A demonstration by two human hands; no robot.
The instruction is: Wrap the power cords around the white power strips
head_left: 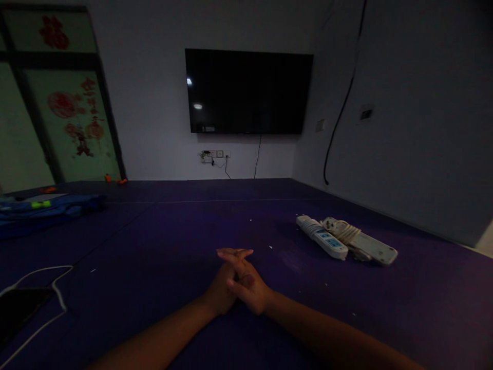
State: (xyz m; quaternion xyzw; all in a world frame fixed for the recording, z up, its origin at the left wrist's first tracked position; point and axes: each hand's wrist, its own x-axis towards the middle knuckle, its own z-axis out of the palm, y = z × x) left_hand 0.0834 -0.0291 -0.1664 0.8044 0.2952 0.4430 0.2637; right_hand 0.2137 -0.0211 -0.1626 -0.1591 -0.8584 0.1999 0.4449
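Two elongated white plastic power strips (325,239), wrapped in pale cord (348,234), lie right of the interlocked bare left hand (221,292) and right hand (252,292). Likely light, rigid, smooth; grip across casing ends (379,250).

You have two hands, one left hand (220,290) and one right hand (257,294). Clockwise from them, you can count one television (250,92) at 12 o'clock, one hanging black cable (342,109) and two wall plates (320,125) between 1 and 2, two power strips (327,242) toward 2, one dark flat device (23,308) and one white cable (60,300) around 9, and one blue cloth heap (77,208) plus at least three orange objects (108,178) near 10.
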